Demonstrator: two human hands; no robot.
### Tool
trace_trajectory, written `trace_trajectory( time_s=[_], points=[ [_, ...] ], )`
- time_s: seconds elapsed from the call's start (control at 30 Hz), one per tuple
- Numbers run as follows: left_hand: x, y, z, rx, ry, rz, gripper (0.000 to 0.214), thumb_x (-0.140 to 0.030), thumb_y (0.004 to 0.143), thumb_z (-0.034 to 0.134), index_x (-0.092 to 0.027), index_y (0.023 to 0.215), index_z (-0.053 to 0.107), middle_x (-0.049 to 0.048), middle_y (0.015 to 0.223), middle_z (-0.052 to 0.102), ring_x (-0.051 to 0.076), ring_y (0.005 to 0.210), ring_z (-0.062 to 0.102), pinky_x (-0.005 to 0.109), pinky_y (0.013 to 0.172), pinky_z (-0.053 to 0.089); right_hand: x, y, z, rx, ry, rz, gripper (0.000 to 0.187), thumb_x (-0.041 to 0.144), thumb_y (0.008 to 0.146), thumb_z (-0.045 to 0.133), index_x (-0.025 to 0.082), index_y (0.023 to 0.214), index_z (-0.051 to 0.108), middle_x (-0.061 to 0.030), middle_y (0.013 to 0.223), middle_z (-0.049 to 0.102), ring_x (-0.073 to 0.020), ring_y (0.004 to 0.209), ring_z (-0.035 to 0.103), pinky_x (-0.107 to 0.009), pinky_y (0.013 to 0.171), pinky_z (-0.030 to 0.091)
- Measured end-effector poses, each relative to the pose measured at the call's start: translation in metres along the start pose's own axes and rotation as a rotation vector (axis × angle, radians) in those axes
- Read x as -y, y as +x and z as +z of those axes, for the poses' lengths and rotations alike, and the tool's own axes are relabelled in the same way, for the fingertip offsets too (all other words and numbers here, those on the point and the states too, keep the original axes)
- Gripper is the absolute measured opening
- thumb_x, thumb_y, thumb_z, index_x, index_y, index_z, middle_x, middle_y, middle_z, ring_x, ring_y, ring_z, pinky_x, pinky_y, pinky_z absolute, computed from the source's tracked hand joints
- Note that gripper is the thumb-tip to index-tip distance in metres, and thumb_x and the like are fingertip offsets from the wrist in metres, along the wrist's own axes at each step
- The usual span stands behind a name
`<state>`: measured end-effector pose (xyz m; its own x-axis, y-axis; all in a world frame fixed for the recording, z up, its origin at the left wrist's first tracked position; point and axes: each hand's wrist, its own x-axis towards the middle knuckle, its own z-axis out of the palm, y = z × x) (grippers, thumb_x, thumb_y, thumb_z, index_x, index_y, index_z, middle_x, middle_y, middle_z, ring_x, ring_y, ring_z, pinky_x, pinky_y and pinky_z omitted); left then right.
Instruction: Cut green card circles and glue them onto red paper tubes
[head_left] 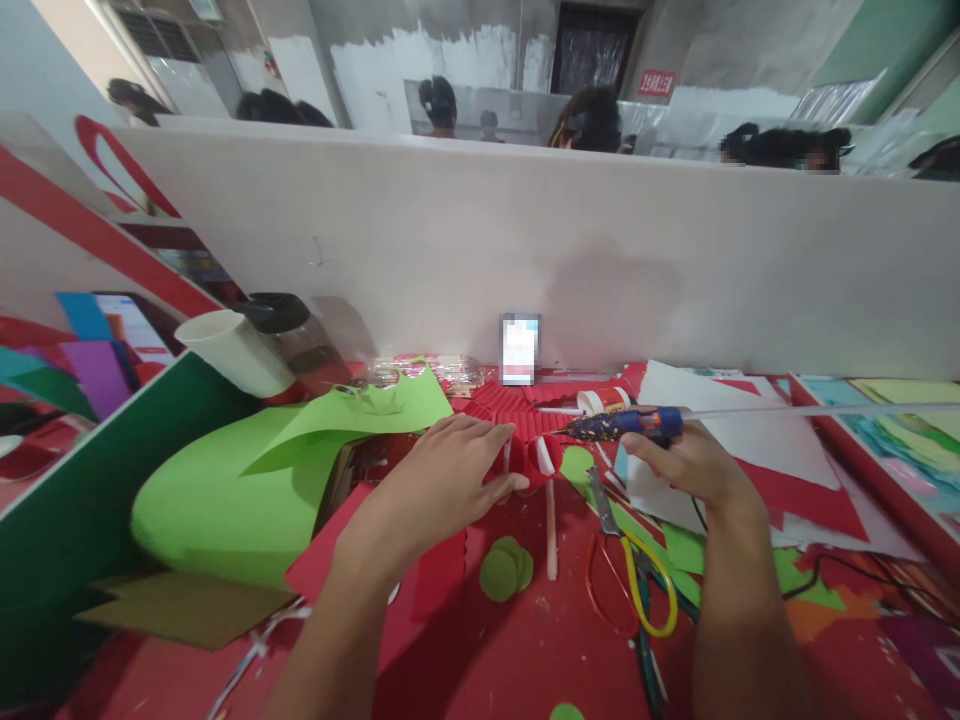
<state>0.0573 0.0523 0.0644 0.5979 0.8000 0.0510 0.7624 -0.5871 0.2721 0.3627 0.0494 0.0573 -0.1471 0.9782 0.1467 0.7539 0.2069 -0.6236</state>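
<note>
My left hand (465,465) is closed with thumb and fingers on a piece of curled red paper (541,462) that has a white patch facing up. In my right hand (690,462) is a blue glue gun (630,425), a long pale glue stick (810,410) running out of its back end. Its nozzle points left, close to the white patch; whether it touches, I cannot tell. Just below, green paper circles (504,570) lie on the red tabletop (480,665), beside a thin wooden stick (552,530). Pleated red paper (517,402) lies behind the hands.
Scissors with red and yellow handles (634,570) lie right of the circles. Rolled green paper (217,500) and a white cup (232,350) stand left. A lit phone (520,348) leans on the partition (420,240). A tray of coloured paper (900,440) sits right.
</note>
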Motion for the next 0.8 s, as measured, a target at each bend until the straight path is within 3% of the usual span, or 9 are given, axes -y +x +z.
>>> trace_trajectory(
  time_s=[0.53, 0.8],
  points=[
    [-0.001, 0.001, -0.002, 0.008, -0.002, -0.003, 0.04, -0.052, 0.097, 0.056, -0.021, 0.121, 0.062, 0.0107, 0.118, 0.071, 0.032, 0.114, 0.064, 0.05, 0.099, 0.048, -0.011, -0.007, -0.004, 0.0, -0.032, 0.106, 0.042, 0.057, 0.087, 0.062, 0.024, 0.062, 0.071, 0.0034, 0.038, 0.053, -0.0175, 0.039, 0.053, -0.028, 0.047, 0.043],
    [-0.001, 0.0, -0.002, 0.007, -0.006, 0.002, 0.039, -0.051, 0.097, 0.056, -0.02, 0.12, 0.062, 0.011, 0.116, 0.071, 0.032, 0.114, 0.064, 0.049, 0.099, 0.047, -0.011, -0.006, -0.003, -0.008, -0.018, 0.08, 0.041, 0.053, 0.087, 0.063, 0.024, 0.059, 0.069, 0.0035, 0.037, 0.054, -0.0171, 0.037, 0.053, -0.028, 0.043, 0.043]
  ],
)
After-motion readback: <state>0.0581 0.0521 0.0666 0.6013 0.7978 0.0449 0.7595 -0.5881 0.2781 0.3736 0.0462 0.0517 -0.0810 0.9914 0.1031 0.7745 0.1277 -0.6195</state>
